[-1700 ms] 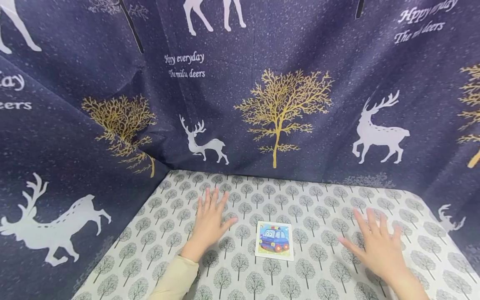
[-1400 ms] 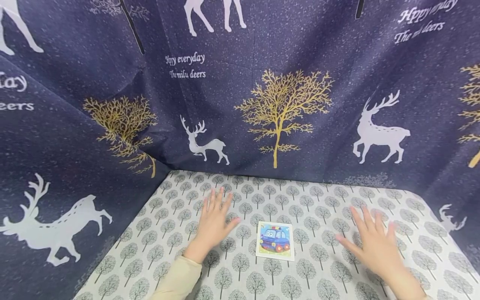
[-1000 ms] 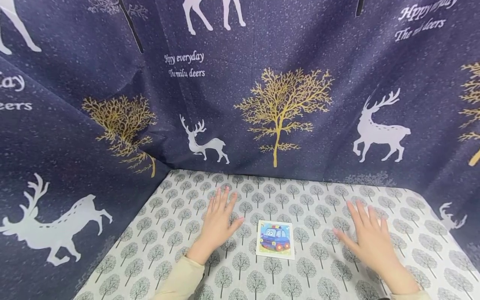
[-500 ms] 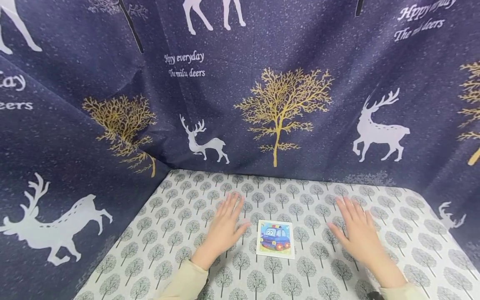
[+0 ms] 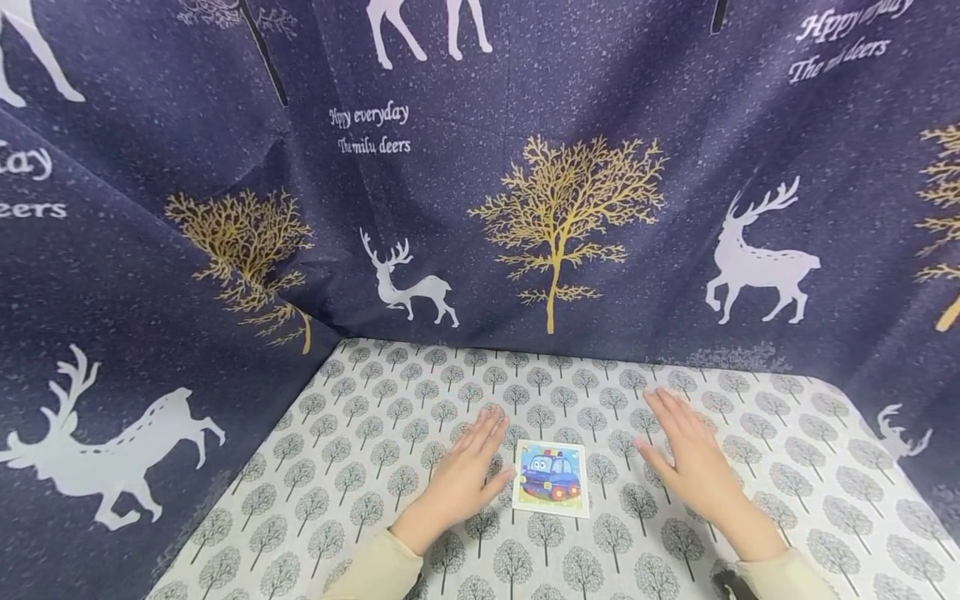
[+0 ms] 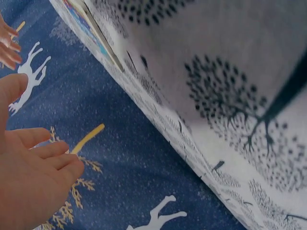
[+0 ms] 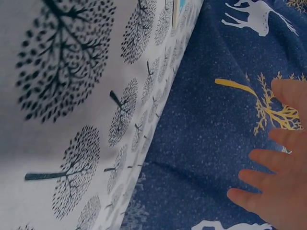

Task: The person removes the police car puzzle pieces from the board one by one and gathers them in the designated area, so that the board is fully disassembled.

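A small square picture board [image 5: 551, 478] with a white border lies flat on the cloth, printed with a blue cartoon car. Just left of it is my left hand [image 5: 461, 482], fingers straight and thumb towards the board's left edge. My right hand [image 5: 693, 467] is farther off on the right side, fingers extended and thumb spread. In the left wrist view, the left hand [image 6: 33, 177] holds nothing and is apart from the board [image 6: 103, 40]. The right wrist view shows the right hand [image 7: 273, 177] raised off the cloth, also holding nothing.
A white cloth [image 5: 360, 467] with grey printed trees covers the table. Behind and to the left hangs a dark blue curtain [image 5: 450, 192] with white deer and golden trees, meeting the table's back edge.
Both hands have moved inward towards the board, the left one rightward and slightly nearer me, the right one leftward. The board has stayed in place.
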`<state>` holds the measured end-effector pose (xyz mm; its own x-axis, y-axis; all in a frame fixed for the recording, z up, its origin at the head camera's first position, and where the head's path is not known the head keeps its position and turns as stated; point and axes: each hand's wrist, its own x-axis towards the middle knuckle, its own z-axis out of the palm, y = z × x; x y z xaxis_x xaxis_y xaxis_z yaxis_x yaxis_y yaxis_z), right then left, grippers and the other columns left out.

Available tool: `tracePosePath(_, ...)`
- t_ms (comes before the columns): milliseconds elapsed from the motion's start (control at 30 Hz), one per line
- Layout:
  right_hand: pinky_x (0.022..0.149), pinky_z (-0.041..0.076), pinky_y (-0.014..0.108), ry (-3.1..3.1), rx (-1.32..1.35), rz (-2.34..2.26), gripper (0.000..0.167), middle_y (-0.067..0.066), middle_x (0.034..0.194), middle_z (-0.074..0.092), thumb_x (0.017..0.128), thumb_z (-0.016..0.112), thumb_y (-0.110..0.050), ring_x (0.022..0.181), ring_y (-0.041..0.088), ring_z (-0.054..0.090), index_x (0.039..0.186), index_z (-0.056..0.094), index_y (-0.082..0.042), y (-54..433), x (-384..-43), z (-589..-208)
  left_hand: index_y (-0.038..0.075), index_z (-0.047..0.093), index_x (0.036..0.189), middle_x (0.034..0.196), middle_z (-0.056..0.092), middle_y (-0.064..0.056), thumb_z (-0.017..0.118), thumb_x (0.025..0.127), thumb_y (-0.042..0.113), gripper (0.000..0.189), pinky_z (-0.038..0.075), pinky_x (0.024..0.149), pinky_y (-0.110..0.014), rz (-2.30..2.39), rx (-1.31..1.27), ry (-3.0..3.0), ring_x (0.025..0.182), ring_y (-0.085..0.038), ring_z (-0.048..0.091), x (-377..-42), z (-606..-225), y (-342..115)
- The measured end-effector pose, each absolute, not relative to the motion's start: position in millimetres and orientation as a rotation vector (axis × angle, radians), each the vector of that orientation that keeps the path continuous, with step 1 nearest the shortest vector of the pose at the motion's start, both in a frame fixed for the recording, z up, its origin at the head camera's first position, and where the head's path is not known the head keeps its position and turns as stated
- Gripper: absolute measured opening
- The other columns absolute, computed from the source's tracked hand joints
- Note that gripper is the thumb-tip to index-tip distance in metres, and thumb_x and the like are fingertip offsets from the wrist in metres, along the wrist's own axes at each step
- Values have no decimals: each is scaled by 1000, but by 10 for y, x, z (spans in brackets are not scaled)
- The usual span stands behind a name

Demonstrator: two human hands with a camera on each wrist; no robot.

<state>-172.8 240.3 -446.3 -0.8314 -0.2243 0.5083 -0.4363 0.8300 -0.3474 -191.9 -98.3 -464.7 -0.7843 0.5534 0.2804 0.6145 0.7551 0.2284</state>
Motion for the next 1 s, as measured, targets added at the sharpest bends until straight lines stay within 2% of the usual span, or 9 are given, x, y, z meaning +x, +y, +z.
tracePosePath(233,112,18,62,-2562,545,720,69,22,151,32,92,63,-26,136,46,28,150,31,-7,2326,-1845,-4474,3,24,151,157,20,-13,55,95,42,75,20,115,-44,-361,-1043,-2776,144,-31,20,-1908,-4690,-927)
tracePosePath(433,109,23,63,-2579,600,850,66,23,148,36,93,63,-24,133,49,31,149,33,-7,2234,-1915,-4474,5,24,152,158,20,-15,53,95,45,75,24,114,-45,-352,-1149,-2810,144,-31,20,-1847,-4708,-867)
tracePosePath(633,105,30,63,-2597,627,953,63,22,147,40,95,61,-25,130,45,39,148,34,-3,2148,-2001,-4507,5,22,152,159,15,-14,49,96,47,75,26,114,-45,-300,-1259,-2876,144,-31,20,-1770,-4732,-795)
tracePosePath(800,106,30,60,-2597,655,990,61,23,146,40,95,60,-24,130,45,41,146,36,1,2095,-2078,-4562,6,23,153,159,17,-13,48,97,47,74,28,113,-46,-260,-1338,-2892,145,-30,19,-1729,-4730,-751)
tracePosePath(1000,96,43,61,-2624,666,1042,59,24,139,48,95,60,-24,120,46,50,145,39,-2,2014,-2147,-4634,5,23,153,158,19,-15,46,97,51,76,28,114,-42,-172,-1448,-2863,144,-31,20,-1725,-4774,-710)
